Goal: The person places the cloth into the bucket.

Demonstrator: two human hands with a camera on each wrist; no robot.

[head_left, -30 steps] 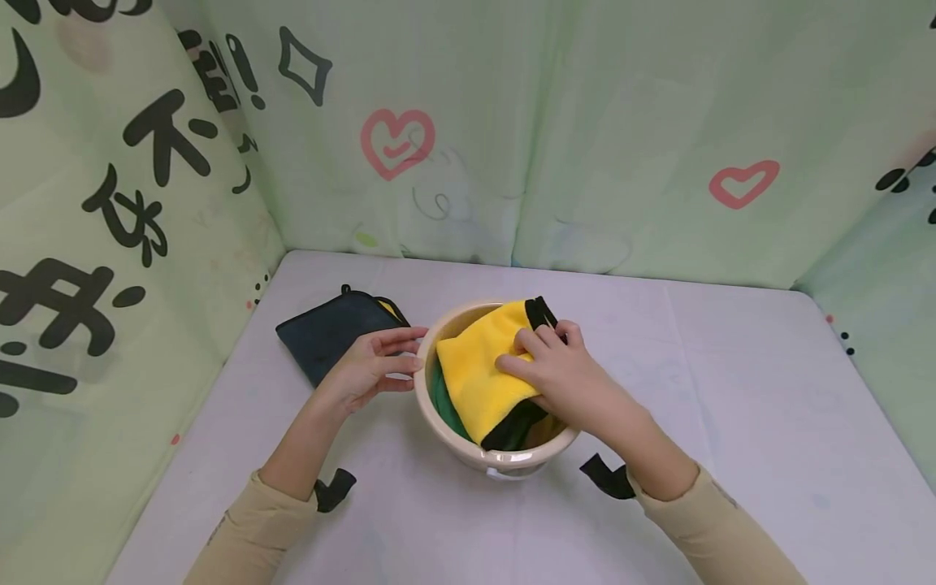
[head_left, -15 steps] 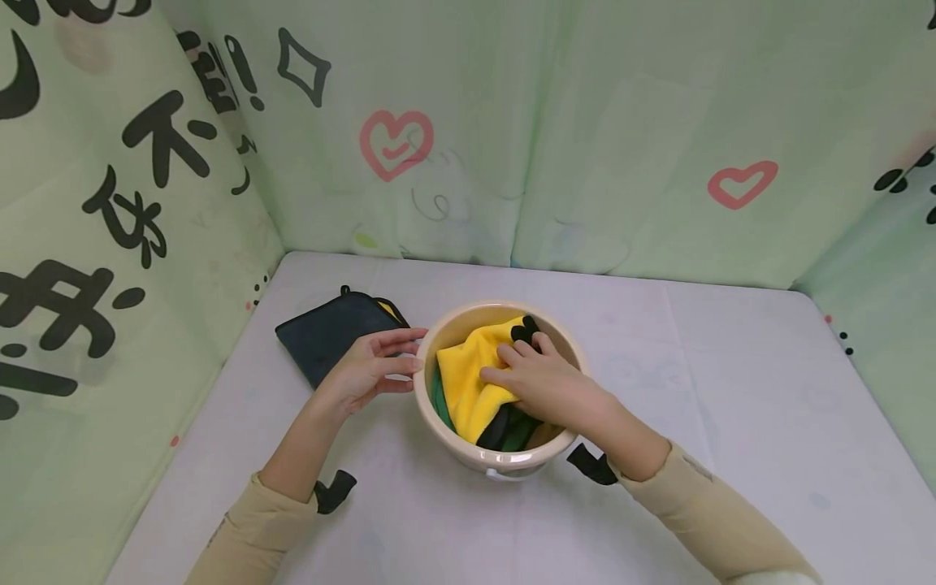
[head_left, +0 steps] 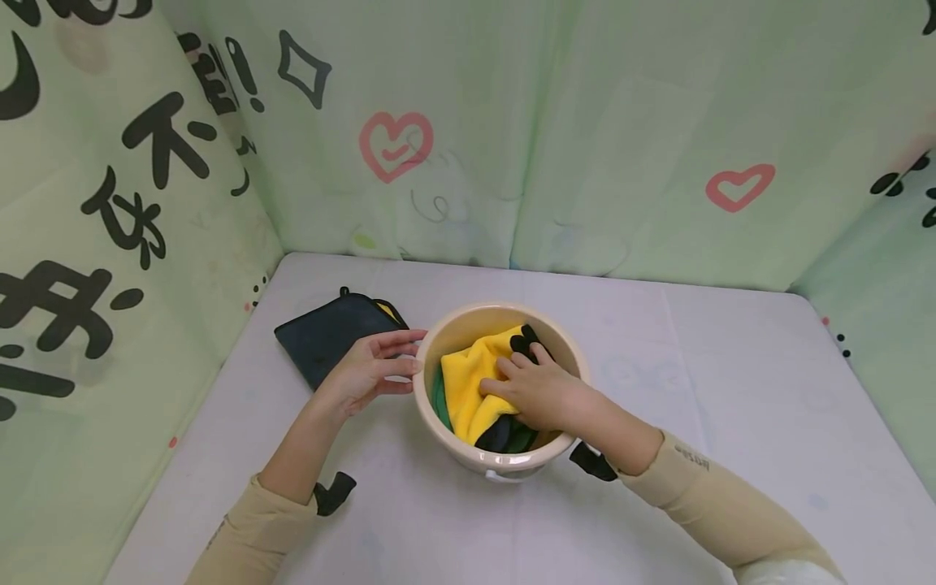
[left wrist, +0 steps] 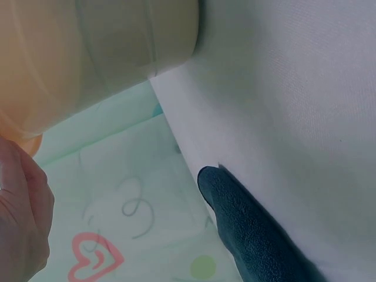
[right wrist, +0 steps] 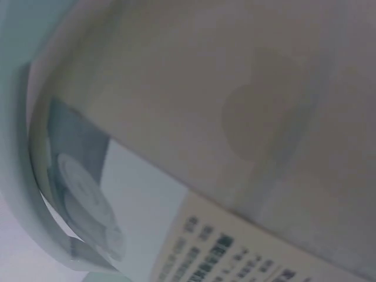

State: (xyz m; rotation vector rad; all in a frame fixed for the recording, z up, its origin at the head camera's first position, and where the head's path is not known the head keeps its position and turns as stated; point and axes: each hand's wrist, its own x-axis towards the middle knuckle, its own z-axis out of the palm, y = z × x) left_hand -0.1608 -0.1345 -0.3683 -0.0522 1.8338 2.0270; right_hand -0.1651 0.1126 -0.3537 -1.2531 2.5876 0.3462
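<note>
A cream bucket (head_left: 461,322) stands in the middle of the table. In it lies a yellow cloth (head_left: 466,370) with black edging, on top of a green cloth (head_left: 439,400). My right hand (head_left: 541,392) reaches over the rim and presses the yellow cloth down with spread, slightly bent fingers; in the right wrist view only the bucket wall (right wrist: 194,100) and its label show. With nearly straight fingers my left hand (head_left: 374,372) touches the bucket's left rim. Beside it lies a dark blue cloth (head_left: 332,329) with a hanging loop and a bit of yellow showing.
A white cloth covers the table (head_left: 658,390). Light green curtains (head_left: 621,122) with hearts and black characters hang along the back and sides. The bucket's white handle (head_left: 504,477) hangs at its front. Black straps (head_left: 335,492) show at both wrists.
My right hand has moved down and left into the bucket, and the yellow cloth has sunk below the rim with it. The left hand has kept its place at the rim.
</note>
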